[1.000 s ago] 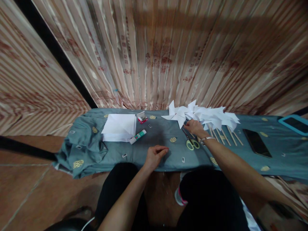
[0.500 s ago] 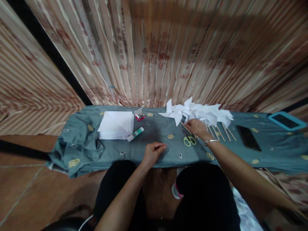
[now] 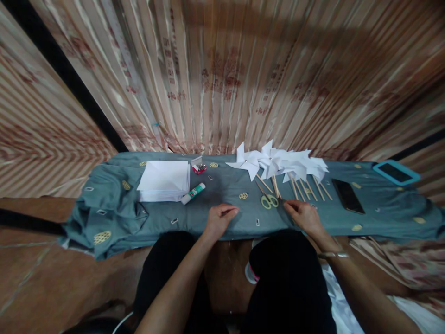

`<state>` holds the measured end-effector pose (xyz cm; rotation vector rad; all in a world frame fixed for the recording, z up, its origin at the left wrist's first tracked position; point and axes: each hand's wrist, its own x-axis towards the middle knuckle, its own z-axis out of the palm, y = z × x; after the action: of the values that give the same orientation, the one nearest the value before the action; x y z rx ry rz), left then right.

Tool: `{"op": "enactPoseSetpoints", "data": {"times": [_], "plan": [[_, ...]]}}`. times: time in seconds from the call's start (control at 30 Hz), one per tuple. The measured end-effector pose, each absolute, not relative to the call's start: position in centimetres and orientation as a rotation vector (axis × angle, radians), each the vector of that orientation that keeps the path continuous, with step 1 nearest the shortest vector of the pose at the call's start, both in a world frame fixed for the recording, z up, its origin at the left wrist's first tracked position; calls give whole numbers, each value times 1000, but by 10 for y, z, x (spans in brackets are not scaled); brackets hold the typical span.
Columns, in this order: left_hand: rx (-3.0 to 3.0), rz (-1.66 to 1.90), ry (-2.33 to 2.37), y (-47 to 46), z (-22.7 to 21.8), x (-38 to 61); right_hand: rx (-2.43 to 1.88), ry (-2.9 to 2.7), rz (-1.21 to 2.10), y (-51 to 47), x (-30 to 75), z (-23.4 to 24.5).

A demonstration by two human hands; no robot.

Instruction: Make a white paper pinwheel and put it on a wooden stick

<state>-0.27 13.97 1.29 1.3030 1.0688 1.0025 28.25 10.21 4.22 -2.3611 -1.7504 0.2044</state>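
Observation:
My left hand [image 3: 221, 220] rests near the front edge of the cloth-covered table, thumb laid against curled fingers, nothing showing in it. To its right, my right hand [image 3: 306, 217] is low over the cloth, fingertips together, just right of the green-handled scissors [image 3: 269, 201]. No object shows between those fingertips. Beyond it, white paper pinwheels [image 3: 247, 162] lie overlapping in a row, and their wooden sticks [image 3: 299, 189] point toward me. The blades of the scissors lie partly among the sticks.
On the left are a stack of white paper [image 3: 164, 178], a glue stick [image 3: 193, 193] and a small open red box of pins [image 3: 199, 166]. A black phone [image 3: 347, 195] and a blue-framed tablet [image 3: 396, 172] lie on the right. A curtain [image 3: 222, 93] hangs behind.
My right hand has drawn back from the pinwheel sticks toward me and to the right, leaving the sticks by the scissors uncovered. My left hand stays put. The view has shifted slightly.

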Motion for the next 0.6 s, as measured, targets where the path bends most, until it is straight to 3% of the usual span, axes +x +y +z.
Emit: {"op": "enactPoseSetpoints", "data": {"times": [0.33,0.6], "plan": [[1328,971,1092,138,14,-3,-2265,-1502,313,61,310,16],[1412,972,1094,139,19,-1,-2472,-1257,78,42,401,17]]}}
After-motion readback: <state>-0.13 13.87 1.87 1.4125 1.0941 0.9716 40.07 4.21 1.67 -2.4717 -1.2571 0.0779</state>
